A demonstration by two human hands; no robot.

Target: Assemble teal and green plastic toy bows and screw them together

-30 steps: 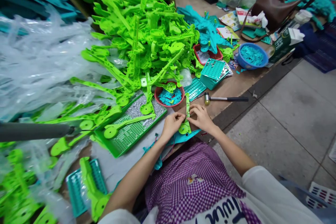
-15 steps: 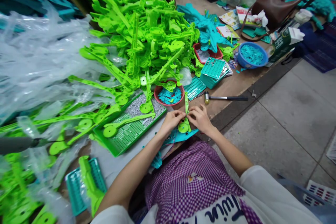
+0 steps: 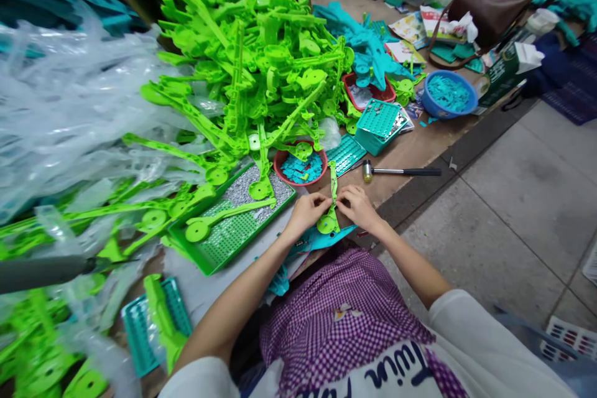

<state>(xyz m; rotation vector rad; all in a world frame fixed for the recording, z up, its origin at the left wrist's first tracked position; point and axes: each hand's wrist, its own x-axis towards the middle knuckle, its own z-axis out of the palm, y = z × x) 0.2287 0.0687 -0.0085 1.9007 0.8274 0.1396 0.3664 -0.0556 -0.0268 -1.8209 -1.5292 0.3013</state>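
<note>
At the table's edge, my left hand (image 3: 308, 214) and my right hand (image 3: 358, 206) meet over a lime-green plastic part (image 3: 328, 224), a narrow arm with a round disc at its near end. Fingers of both hands are pinched at its middle, one hand on each side. Anything small between the fingertips is hidden. Under the part lies a flat turquoise plastic piece (image 3: 321, 240). Just beyond my hands stands a red bowl (image 3: 278, 175) of small turquoise pieces. To the right, a hammer (image 3: 396, 171) with a black grip lies on the table.
A green tray (image 3: 209, 270) with small metal bits lies left of my hands. Behind it rises a large heap of lime-green parts (image 3: 261, 56). A turquoise box (image 3: 379, 127) and a blue bowl (image 3: 450, 113) stand farther right. A grey tool (image 3: 41, 272) juts in at left.
Both hands stay pinched at the green part, which has shifted very slightly. My right hand's fingers are more curled in. The grey tool at left reaches farther into view.
</note>
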